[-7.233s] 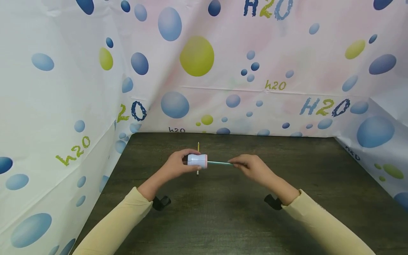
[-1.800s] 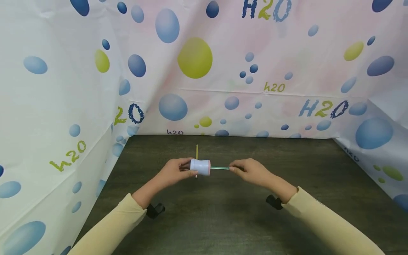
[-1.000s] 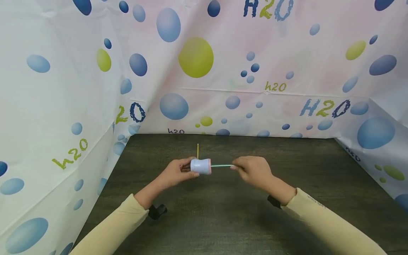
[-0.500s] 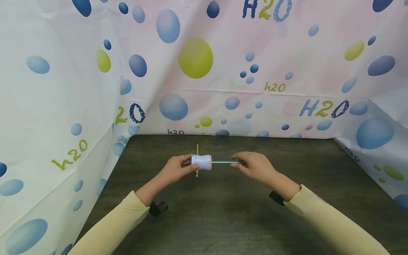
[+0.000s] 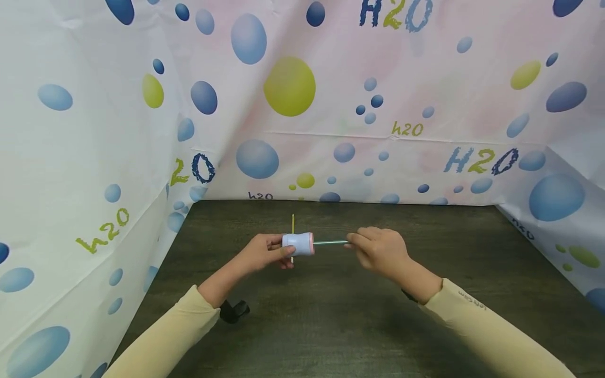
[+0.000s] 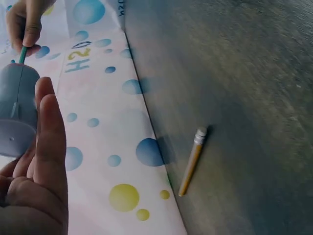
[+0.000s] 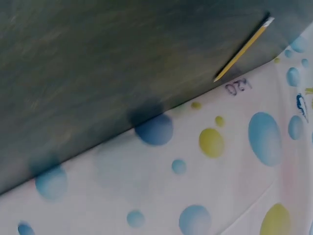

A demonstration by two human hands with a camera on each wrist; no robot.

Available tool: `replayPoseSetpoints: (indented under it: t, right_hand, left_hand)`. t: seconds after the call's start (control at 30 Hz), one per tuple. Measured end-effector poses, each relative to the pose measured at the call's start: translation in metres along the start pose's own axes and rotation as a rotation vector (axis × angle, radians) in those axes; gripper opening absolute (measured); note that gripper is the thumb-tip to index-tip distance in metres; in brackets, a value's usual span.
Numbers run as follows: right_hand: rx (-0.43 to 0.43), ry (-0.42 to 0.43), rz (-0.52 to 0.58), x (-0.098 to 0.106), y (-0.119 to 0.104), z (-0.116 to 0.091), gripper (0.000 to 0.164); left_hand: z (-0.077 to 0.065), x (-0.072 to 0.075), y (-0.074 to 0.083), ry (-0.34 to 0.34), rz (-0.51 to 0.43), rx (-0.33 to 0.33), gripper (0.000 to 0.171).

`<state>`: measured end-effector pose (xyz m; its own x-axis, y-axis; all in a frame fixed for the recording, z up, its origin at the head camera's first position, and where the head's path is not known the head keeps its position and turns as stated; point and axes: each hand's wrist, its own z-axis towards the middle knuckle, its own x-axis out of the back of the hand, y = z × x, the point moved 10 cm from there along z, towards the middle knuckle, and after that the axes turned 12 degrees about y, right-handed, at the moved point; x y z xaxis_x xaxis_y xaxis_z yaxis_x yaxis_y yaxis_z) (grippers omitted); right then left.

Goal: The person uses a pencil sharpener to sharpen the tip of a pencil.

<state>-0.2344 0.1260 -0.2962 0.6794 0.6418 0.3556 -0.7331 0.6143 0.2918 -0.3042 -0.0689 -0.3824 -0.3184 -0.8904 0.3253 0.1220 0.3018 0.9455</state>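
My left hand (image 5: 259, 256) grips a pale lavender pencil sharpener (image 5: 296, 244) with a pink-rimmed face, held sideways above the table. Thumb and fingers wrap its left end. From the pink face a green pencil (image 5: 330, 242) sticks out to the right, its tip hidden inside. My right hand (image 5: 382, 251) pinches the pencil's outer end. In the left wrist view, the sharpener (image 6: 19, 105) lies against the fingers, the green pencil (image 6: 23, 55) running to the right hand (image 6: 27, 22). The right wrist view shows neither hand.
A yellow pencil (image 5: 293, 224) with a white eraser end lies on the dark wooden table (image 5: 331, 315), partly behind the sharpener in the head view. A white sheet with blue and green dots (image 5: 359, 173) stands along the table's back and sides.
The right hand has rolled over at the wrist, its knuckles now higher, while the pencil stays in the sharpener. Both hands have dipped slightly from half a second ago.
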Motion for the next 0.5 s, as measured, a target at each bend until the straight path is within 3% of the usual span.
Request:
replayPoseSetpoints:
  t: [0.03, 0.13, 0.27, 0.37, 0.43, 0.5]
  right_hand:
    - [-0.030, -0.040, -0.001, -0.003, 0.001, -0.001, 0.052]
    - [-0.216, -0.255, 0.057, -0.018, 0.012, -0.007, 0.037]
    - [-0.659, -0.656, 0.336, -0.046, 0.029, -0.037, 0.018]
    - [-0.935, -0.844, 0.549, -0.059, 0.032, -0.058, 0.028]
    - [-0.987, -0.891, 0.588, -0.062, 0.033, -0.063, 0.030]
    - [-0.935, -0.885, 0.542, -0.062, 0.035, -0.059, 0.031]
  left_hand:
    - [0.000, 0.000, 0.000, -0.005, 0.010, -0.013, 0.060]
    - [0.000, 0.002, 0.000, 0.020, 0.085, -0.059, 0.062]
    - [-0.001, 0.005, 0.001, 0.085, 0.211, -0.117, 0.064]
    - [-0.002, 0.003, 0.000, 0.096, 0.249, -0.132, 0.063]
    - [-0.002, 0.003, -0.002, 0.099, 0.253, -0.113, 0.064]
    - [0.000, 0.005, -0.007, 0.115, 0.230, -0.068, 0.065]
